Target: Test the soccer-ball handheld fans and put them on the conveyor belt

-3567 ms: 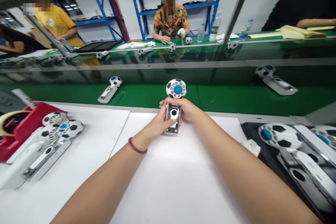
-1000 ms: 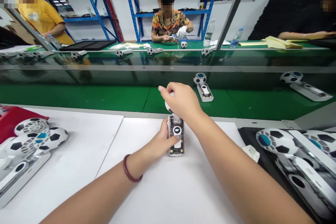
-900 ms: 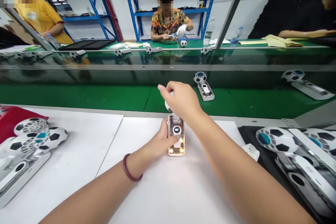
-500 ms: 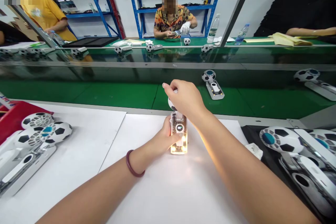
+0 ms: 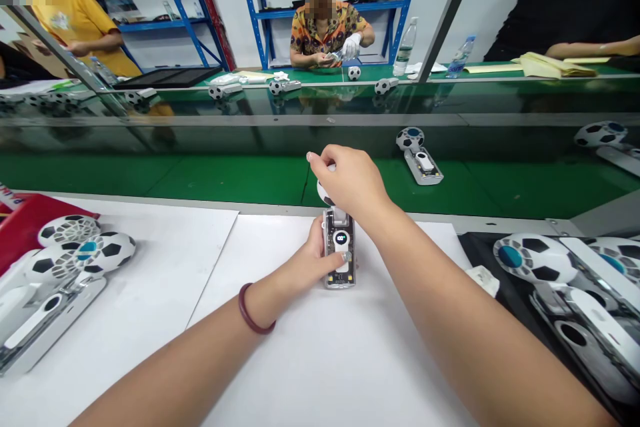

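A handheld fan (image 5: 341,220) with a see-through body and a football-patterned head is upright in front of me, over the white work surface. Its round display is lit and seems to read 100. My left hand (image 5: 320,257) is wrapped round the body, with the thumb lying across the white front strip below the display. Curled over the fan's head is my right hand (image 5: 350,177), which covers most of it; only a white edge and a black patch show. What its fingertips press on is hidden.
Similar fans lie at the left (image 5: 105,253), in a black tray (image 5: 475,247) at the right, and on the green conveyor belt (image 5: 240,180). A red container (image 5: 30,213) stands far left. Across the belt sits a co-worker (image 5: 325,33); other people are at either side.
The warm lights low on the fan's body have gone out, while the display stays lit. Fans on the belt sit farther right. Both hands keep their hold.
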`<action>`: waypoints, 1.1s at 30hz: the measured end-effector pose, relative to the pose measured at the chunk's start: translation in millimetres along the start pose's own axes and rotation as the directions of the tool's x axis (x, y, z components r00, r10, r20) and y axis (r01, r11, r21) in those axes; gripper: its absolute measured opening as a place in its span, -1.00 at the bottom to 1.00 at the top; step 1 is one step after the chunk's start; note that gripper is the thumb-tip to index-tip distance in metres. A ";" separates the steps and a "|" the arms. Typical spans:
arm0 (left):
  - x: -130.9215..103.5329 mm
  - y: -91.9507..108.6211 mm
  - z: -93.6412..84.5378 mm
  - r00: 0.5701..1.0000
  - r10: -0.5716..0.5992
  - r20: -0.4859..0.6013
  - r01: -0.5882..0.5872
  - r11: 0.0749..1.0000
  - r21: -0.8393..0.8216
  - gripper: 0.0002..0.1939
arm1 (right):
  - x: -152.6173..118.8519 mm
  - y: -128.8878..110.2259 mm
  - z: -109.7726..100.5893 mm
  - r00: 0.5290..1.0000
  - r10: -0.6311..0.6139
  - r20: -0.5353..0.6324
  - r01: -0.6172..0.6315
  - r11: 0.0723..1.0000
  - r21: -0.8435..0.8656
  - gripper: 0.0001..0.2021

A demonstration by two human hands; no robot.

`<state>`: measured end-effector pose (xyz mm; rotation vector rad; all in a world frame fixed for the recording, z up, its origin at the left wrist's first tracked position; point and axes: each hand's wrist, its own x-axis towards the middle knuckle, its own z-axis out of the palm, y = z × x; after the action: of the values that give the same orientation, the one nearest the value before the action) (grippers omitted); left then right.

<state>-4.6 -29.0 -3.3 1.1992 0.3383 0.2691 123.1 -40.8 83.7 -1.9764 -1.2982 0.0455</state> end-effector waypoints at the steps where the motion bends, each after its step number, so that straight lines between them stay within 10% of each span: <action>1: -0.2 0.3 -0.2 1.000 0.007 0.000 -0.007 1.000 0.018 -0.32 | 0.1 -0.1 0.2 1.000 -0.001 0.006 0.001 1.000 0.004 -0.63; 10: 0.9 3.7 -1.7 0.996 0.078 -0.051 -0.083 0.990 -0.117 -0.39 | -10.5 -25.9 -17.3 0.964 -0.232 -0.133 0.242 0.968 0.070 -0.84; 16: 0.9 10.7 -2.9 0.985 0.099 -0.144 -0.125 0.976 -0.179 -0.45 | 5.3 12.7 -21.9 0.989 0.037 0.142 -0.078 0.954 0.290 -0.49; 21: 1.0 10.1 -5.2 0.983 0.102 -0.152 -0.130 0.974 -0.188 -0.46 | 5.2 45.7 -2.4 0.710 -0.042 0.703 -0.477 0.705 0.525 -0.55; 24: 0.7 8.6 -7.9 0.992 0.078 -0.102 -0.094 0.984 -0.154 -0.38 | -4.2 45.9 9.4 0.554 -0.180 0.813 -0.618 0.566 0.547 -0.64; 33: 1.0 10.3 -21.4 0.996 0.083 0.039 -0.080 0.995 -0.067 -0.28 | -10.8 49.3 33.0 0.551 -0.323 0.769 -0.697 0.328 0.637 -0.74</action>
<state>-12.4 -6.7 -0.7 1.1539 0.2428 0.3235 142.3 -40.5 26.7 -0.9185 -0.9822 1.7254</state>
